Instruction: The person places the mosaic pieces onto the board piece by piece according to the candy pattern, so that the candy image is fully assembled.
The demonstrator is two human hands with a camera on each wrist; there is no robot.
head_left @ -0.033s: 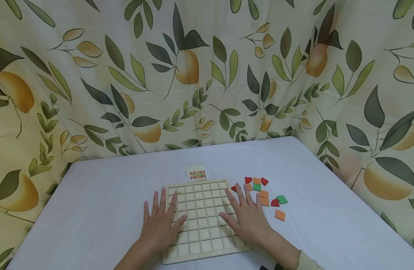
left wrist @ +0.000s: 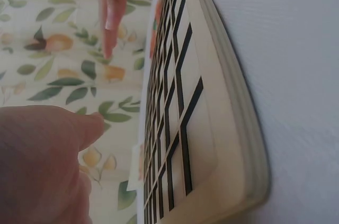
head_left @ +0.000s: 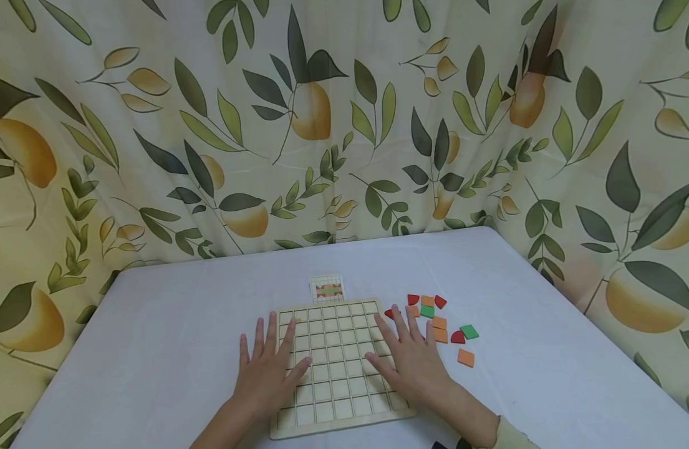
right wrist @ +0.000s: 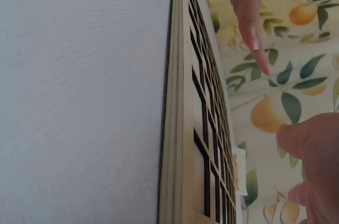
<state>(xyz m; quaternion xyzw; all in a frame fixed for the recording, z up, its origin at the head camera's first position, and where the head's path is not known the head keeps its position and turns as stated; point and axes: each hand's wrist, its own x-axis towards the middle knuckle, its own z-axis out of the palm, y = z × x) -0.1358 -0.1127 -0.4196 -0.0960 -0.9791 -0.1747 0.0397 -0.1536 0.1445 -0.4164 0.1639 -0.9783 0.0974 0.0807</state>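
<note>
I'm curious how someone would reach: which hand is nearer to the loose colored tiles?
The right hand: in the head view, it partly hides the nearest colored tiles. The left hand is farther off, at the left side of the grid board.

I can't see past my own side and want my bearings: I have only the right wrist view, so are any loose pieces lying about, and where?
Observer: Yes, in the head view red, orange and green tiles lie by the right edge of the gridded board, near the right hand.
Operator: I see the small card only at a slant. What's on it?
Observer: A printed grid with a red, orange and green pattern.
</note>
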